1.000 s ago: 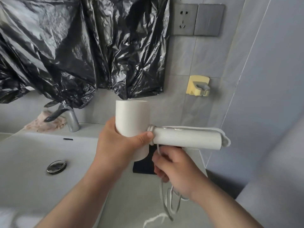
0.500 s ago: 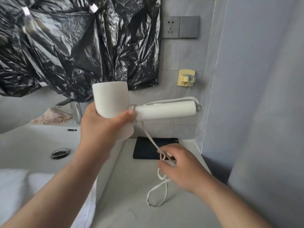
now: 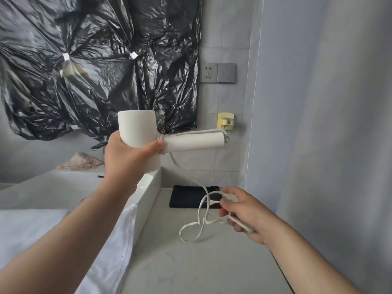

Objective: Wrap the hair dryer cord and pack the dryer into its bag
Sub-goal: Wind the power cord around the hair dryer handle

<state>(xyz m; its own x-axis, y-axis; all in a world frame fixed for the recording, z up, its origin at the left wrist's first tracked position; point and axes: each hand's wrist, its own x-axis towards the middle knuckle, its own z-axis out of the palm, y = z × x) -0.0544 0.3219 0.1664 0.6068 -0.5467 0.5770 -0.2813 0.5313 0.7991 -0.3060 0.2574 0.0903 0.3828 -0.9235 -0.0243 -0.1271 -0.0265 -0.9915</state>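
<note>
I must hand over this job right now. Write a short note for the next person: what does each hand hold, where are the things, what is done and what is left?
Left hand: grips the white hair dryer by its barrel, raised above the sink edge, handle pointing right.
Right hand: holds the loose cord low over the counter; the plug seems to be at its fingers.
Black bag: lies flat on the counter by the back wall.
Done: one run of cord lies along the handle.
Left: wind the slack loops around the handle, then put the dryer into the bag.
</note>
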